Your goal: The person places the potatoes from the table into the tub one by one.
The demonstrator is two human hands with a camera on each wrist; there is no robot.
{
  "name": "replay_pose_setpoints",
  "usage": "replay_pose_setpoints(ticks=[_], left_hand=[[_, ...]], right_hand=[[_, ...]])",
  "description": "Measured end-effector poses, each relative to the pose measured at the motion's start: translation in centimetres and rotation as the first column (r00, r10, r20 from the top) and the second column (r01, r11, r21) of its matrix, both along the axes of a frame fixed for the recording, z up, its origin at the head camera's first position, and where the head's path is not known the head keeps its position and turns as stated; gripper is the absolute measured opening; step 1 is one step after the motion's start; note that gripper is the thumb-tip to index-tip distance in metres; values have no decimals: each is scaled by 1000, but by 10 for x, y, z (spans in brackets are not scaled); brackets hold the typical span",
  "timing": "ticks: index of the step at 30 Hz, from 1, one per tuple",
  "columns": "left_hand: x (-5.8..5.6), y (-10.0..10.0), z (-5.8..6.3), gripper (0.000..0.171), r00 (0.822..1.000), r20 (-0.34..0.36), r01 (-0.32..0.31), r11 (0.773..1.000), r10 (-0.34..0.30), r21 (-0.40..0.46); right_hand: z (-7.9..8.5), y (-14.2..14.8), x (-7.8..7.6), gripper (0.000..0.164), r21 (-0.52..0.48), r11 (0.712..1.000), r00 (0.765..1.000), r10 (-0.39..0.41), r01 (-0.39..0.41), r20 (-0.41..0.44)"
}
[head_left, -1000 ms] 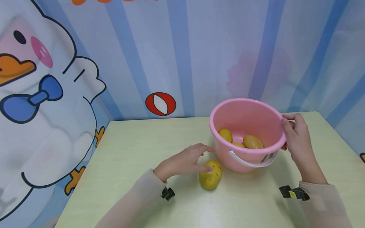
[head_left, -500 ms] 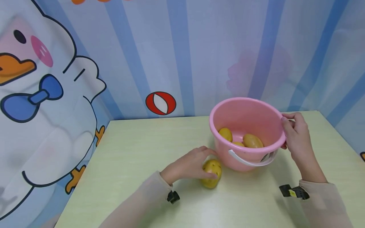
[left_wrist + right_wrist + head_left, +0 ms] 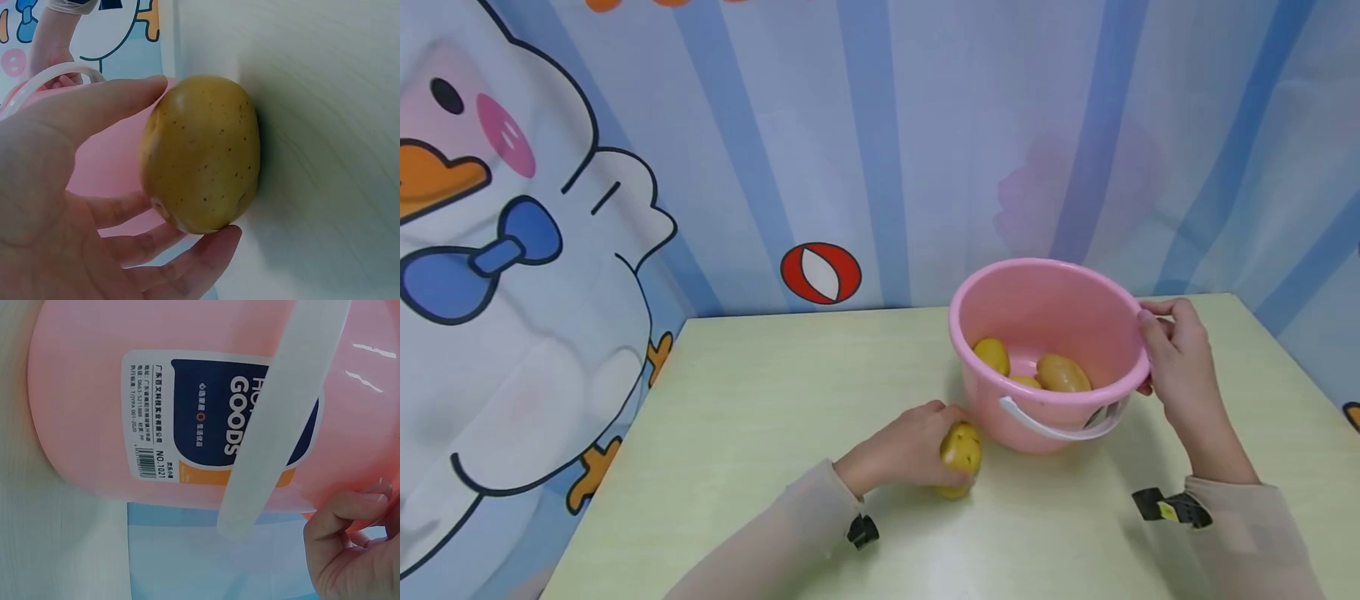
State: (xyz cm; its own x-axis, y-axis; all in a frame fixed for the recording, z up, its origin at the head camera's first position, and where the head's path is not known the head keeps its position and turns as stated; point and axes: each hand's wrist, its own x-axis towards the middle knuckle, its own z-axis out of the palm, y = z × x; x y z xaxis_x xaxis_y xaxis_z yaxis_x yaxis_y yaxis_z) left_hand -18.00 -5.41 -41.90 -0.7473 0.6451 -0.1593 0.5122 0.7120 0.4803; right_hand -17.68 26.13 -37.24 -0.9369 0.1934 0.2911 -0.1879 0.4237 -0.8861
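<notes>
A speckled yellow-brown potato [image 3: 203, 153] sits at the front left of the pink bucket [image 3: 1011, 421]. My left hand [image 3: 910, 448] grips it, thumb on one side and fingers curled round the other in the left wrist view. The bucket stands upright on the table, its white handle [image 3: 1060, 432] hanging down at the front. My right hand [image 3: 1187, 367] holds the bucket's rim on the right side, thumb near the top edge. Inside the bucket lie a brownish potato [image 3: 1063, 373], a yellow one [image 3: 992, 357] and another that is mostly hidden by the rim.
The pale wooden table [image 3: 760, 375] meets a blue striped backdrop [image 3: 925, 150] at its back edge. A printed duck [image 3: 512, 358] covers the left side of the backdrop. A label [image 3: 212, 419] on the bucket shows in the right wrist view.
My left hand has moved slightly right and closed round the potato, which was beneath its spread fingers a second ago. The right hand and the bucket have stayed in place.
</notes>
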Motion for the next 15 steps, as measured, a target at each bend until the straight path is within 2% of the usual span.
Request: replay_pose_setpoints(ticks=[9, 15], left_hand=[[1, 2, -5, 84, 998, 57, -14, 999, 16, -30], [2, 3, -9, 84, 995, 84, -50, 998, 52, -33]], right_hand=[[1, -1, 1, 41, 7, 1000, 1000, -3, 3, -5], [0, 0, 0, 41, 4, 1000, 1000, -3, 3, 0]])
